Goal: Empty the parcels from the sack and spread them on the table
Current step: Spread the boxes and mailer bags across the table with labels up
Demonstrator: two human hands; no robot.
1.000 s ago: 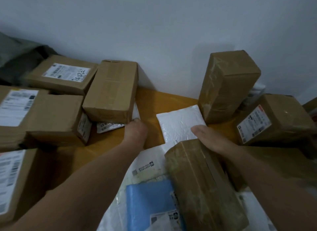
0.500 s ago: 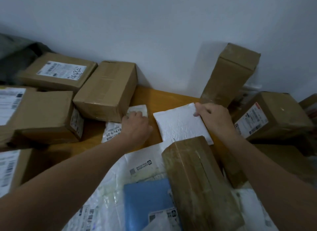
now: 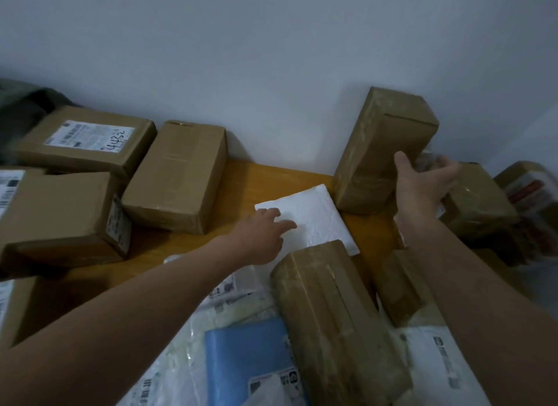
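Observation:
A white padded envelope (image 3: pixel 314 215) lies flat on the wooden table (image 3: pixel 271 179) near the wall. My left hand (image 3: pixel 265 233) rests on its left part, fingers slightly apart, gripping nothing. A tall taped brown box (image 3: pixel 377 146) stands on end, leaning towards the wall. My right hand (image 3: pixel 422 182) is open at the box's right side; the thumb touches its front corner and the fingers are spread behind it. The dark grey-green sack (image 3: pixel 21 109) lies crumpled at the far left against the wall.
Several brown cartons (image 3: pixel 178 176) crowd the left side. A long taped box (image 3: pixel 335 321), a blue mailer (image 3: pixel 247 360) and white plastic mailers (image 3: pixel 193 351) fill the front. A labelled box (image 3: pixel 480 206) and more parcels (image 3: pixel 531 188) sit on the right.
My left hand left the small labelled mailer by the cartons and moved right onto the white envelope. My right hand rose from the envelope's far corner to the tall box.

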